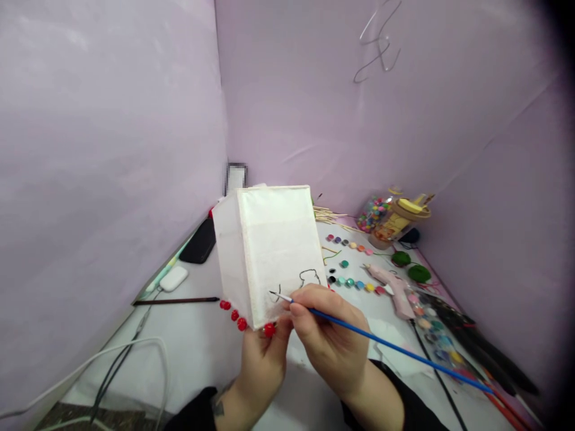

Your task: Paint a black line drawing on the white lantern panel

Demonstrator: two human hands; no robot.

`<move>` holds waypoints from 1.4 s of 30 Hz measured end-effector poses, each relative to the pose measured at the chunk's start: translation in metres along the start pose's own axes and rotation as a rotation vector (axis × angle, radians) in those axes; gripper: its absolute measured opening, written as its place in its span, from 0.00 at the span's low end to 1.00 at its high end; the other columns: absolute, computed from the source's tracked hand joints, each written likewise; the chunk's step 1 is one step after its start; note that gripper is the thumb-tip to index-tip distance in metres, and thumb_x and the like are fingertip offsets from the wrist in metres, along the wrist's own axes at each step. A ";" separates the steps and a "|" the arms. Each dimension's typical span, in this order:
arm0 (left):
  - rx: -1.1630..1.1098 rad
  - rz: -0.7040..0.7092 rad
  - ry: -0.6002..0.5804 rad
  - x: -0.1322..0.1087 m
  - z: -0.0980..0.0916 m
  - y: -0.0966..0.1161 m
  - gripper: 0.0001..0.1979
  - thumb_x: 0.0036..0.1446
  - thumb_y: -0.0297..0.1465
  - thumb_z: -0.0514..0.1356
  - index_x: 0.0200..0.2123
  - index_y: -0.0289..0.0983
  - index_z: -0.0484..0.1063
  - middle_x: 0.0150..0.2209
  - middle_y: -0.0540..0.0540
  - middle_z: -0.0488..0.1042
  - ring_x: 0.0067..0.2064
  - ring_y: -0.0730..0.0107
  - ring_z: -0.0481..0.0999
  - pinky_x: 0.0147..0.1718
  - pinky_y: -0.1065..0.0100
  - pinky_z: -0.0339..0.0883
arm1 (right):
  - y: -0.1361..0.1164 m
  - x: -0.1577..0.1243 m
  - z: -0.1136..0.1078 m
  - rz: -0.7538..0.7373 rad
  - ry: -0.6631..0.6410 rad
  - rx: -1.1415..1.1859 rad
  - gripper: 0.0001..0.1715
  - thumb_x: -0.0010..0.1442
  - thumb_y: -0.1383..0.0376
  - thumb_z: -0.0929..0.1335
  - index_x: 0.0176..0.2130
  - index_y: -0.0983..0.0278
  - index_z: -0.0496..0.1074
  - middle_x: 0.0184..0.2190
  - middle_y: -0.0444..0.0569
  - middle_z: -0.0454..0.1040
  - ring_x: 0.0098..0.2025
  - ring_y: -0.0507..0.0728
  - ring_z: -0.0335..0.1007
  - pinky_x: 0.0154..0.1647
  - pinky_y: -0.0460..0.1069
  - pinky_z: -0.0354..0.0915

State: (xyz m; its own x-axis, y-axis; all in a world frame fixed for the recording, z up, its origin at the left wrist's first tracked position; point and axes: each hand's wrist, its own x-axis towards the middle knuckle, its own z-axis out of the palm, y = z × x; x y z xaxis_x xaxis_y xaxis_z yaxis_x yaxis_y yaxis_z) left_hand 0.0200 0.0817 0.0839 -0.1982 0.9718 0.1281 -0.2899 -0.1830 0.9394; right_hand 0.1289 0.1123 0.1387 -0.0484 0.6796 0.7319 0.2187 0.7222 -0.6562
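Note:
In my right hand point(332, 335) is a thin blue paintbrush point(381, 341), pinched near its metal collar. Its dark tip touches or hovers just over the lower front of a white box-shaped lantern point(283, 239). Thin black outlines are drawn low on that panel, partly covered by my right hand. From below, my left hand point(265, 359) grips the lantern's lower edge with the thumb in front; its other fingers are hidden. Red beads point(269, 330) line the bottom edge. The lantern is held tilted above the table.
Small paint pots point(350, 282) stand in rows to the right, near a pink glue gun point(393, 287), green yarn balls point(419, 274) and a cup point(398, 221). A phone point(200, 242), white case point(173, 278), dark brush point(177, 301) and cables point(130, 347) lie left.

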 end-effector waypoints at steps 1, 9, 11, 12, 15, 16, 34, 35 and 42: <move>0.001 -0.001 0.003 0.000 0.000 -0.001 0.17 0.64 0.46 0.67 0.49 0.45 0.86 0.49 0.42 0.88 0.55 0.51 0.85 0.56 0.60 0.80 | 0.000 0.000 0.001 -0.005 0.000 -0.003 0.06 0.66 0.69 0.71 0.38 0.57 0.76 0.27 0.43 0.80 0.28 0.54 0.78 0.30 0.47 0.74; 0.041 0.099 -0.031 0.002 0.000 -0.002 0.14 0.67 0.42 0.65 0.50 0.42 0.85 0.48 0.40 0.88 0.50 0.55 0.88 0.51 0.64 0.81 | 0.000 0.000 0.003 -0.025 0.026 -0.024 0.06 0.67 0.69 0.71 0.36 0.59 0.76 0.27 0.43 0.79 0.27 0.52 0.77 0.29 0.45 0.73; 0.026 0.111 -0.036 0.002 0.001 -0.002 0.14 0.67 0.41 0.66 0.50 0.43 0.85 0.48 0.41 0.88 0.50 0.55 0.88 0.51 0.64 0.81 | 0.000 -0.001 0.003 -0.032 0.028 -0.037 0.06 0.68 0.69 0.71 0.37 0.60 0.76 0.27 0.44 0.80 0.27 0.52 0.77 0.30 0.45 0.73; 0.021 0.117 -0.038 0.002 0.001 -0.002 0.14 0.67 0.41 0.66 0.50 0.43 0.85 0.48 0.41 0.88 0.50 0.56 0.88 0.51 0.64 0.81 | 0.000 -0.001 0.003 -0.033 0.031 -0.043 0.06 0.68 0.69 0.71 0.37 0.60 0.77 0.27 0.44 0.80 0.27 0.52 0.77 0.30 0.45 0.73; 0.032 0.126 -0.027 0.002 0.001 -0.001 0.13 0.67 0.42 0.66 0.49 0.44 0.86 0.48 0.41 0.88 0.50 0.57 0.88 0.51 0.66 0.81 | 0.001 -0.001 0.004 -0.035 0.035 -0.047 0.06 0.68 0.69 0.71 0.38 0.60 0.77 0.28 0.44 0.80 0.28 0.52 0.78 0.31 0.45 0.74; 0.039 0.125 -0.024 0.002 0.002 0.000 0.13 0.67 0.42 0.65 0.48 0.43 0.86 0.47 0.41 0.88 0.49 0.57 0.88 0.51 0.66 0.81 | 0.001 -0.001 0.004 -0.033 0.033 -0.045 0.06 0.68 0.69 0.71 0.38 0.59 0.77 0.28 0.44 0.81 0.28 0.52 0.78 0.32 0.45 0.74; 0.004 0.089 -0.045 0.002 0.003 0.002 0.15 0.67 0.44 0.65 0.46 0.43 0.87 0.43 0.40 0.89 0.49 0.51 0.88 0.50 0.62 0.82 | 0.001 -0.001 0.004 -0.027 0.008 -0.055 0.07 0.67 0.70 0.70 0.36 0.59 0.74 0.27 0.42 0.78 0.27 0.51 0.76 0.30 0.45 0.72; 0.004 0.093 -0.037 0.002 0.003 0.002 0.15 0.66 0.44 0.66 0.46 0.43 0.87 0.43 0.40 0.89 0.49 0.51 0.88 0.50 0.62 0.83 | 0.001 -0.001 0.004 -0.024 0.013 -0.046 0.07 0.67 0.70 0.70 0.37 0.59 0.75 0.27 0.42 0.78 0.28 0.51 0.76 0.30 0.44 0.73; 0.012 0.104 -0.043 0.003 0.003 0.001 0.14 0.68 0.43 0.65 0.48 0.44 0.86 0.46 0.42 0.88 0.51 0.59 0.88 0.52 0.70 0.79 | 0.002 -0.002 0.006 -0.018 0.032 -0.052 0.07 0.67 0.71 0.70 0.38 0.59 0.76 0.29 0.42 0.81 0.29 0.52 0.79 0.33 0.44 0.74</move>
State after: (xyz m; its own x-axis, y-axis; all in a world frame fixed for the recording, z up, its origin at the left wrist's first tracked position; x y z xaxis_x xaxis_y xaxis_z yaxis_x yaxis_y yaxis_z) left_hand 0.0226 0.0849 0.0859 -0.1863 0.9531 0.2384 -0.2583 -0.2817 0.9241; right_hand 0.1236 0.1127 0.1348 -0.0216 0.6619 0.7493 0.2687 0.7258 -0.6333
